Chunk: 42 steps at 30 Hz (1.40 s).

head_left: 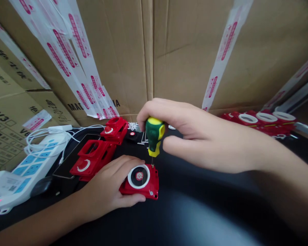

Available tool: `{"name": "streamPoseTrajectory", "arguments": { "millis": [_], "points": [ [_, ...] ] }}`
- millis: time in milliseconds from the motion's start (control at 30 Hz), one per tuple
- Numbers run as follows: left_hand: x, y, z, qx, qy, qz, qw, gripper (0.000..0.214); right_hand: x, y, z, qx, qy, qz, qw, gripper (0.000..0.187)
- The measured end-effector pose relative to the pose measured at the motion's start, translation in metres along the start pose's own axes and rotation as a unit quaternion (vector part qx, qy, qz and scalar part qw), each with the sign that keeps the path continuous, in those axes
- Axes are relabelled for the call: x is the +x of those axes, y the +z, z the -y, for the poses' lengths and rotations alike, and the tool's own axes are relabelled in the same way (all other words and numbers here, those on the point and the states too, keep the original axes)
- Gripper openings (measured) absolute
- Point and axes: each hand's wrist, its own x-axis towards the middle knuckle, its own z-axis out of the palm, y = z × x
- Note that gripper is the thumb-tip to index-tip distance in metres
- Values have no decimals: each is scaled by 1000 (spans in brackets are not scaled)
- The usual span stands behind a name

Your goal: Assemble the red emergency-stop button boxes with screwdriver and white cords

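My left hand (110, 182) is closed around the left side of a red plastic housing (146, 191), pressing it to the black table. A white ring (129, 182) on the housing frames a dark disc (139, 175) with a red and white emblem. My right hand (187, 133) grips a short green and yellow screwdriver (154, 135) from above. Upright, its tip meets a screw at the housing's far right corner. Another screw (151, 193) sits in the near right corner. Part of the housing is hidden under my left hand.
More red housings (93, 157) stand to the left beside a dark flat device (74, 157). Beyond lie a white power strip (38, 164) and coiled cable (38, 138). Loose screws (143, 139) lie behind the screwdriver. Finished-looking red units (264, 121) sit far right. Cardboard boxes (184, 51) wall the back.
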Motion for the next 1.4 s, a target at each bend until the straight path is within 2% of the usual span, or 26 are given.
{"name": "streamPoseTrajectory", "arguments": {
  "millis": [67, 100, 167, 267, 367, 500, 533, 633, 733, 800, 867, 967, 1133, 1233, 1400],
  "points": [
    [0, 0, 0, 19, 10, -4, 1000, 67, 1, 2, 0, -9, -1, -1, 1000, 13],
    [-1, -1, 0, 29, 15, -4, 999, 68, 2, 3, -1, -17, -3, -10, 1000, 14],
    [-1, -1, 0, 41, 20, -3, 999, 71, 4, 6, -1, -39, -9, -35, 999, 26],
    [-1, 0, 1, 40, 10, 6, 999, 74, 6, 7, -2, -42, -14, -61, 997, 27],
    [0, 0, 1, 25, -1, 8, 1000, 72, 5, 4, -2, 39, 11, -63, 997, 21],
    [-2, 1, 2, 7, -2, 10, 1000, 67, 3, -1, 0, 180, 47, -13, 982, 29],
    [-3, 2, 3, 8, 0, 7, 1000, 68, 3, -1, 0, 196, 52, -1, 979, 27],
    [-5, 3, 4, 23, 4, -9, 1000, 70, 3, 4, 0, 156, 36, -4, 987, 8],
    [-4, 2, 3, 24, 0, -5, 1000, 70, 4, 11, -4, 16, 7, -54, 998, 25],
    [-2, 1, 2, 10, -5, 5, 1000, 67, 5, 15, -7, -76, 12, -80, 994, 26],
    [-1, 0, 0, -1, -6, 8, 1000, 65, 7, 17, -9, -115, 22, -101, 988, 25],
    [-2, 0, -1, -5, -3, 5, 1000, 66, 7, 14, -8, -59, 39, -109, 992, 29],
    [-2, 0, 0, -6, -2, 2, 1000, 65, 2, 7, 2, 99, 43, -1, 994, 29],
    [-2, -1, 1, -6, 6, 1, 1000, 63, 3, 10, 6, 117, 45, 35, 991, 14],
    [-3, 1, 2, 18, 10, -10, 1000, 69, 10, 18, 1, 44, 66, -27, 996, 23]
  ]
}}
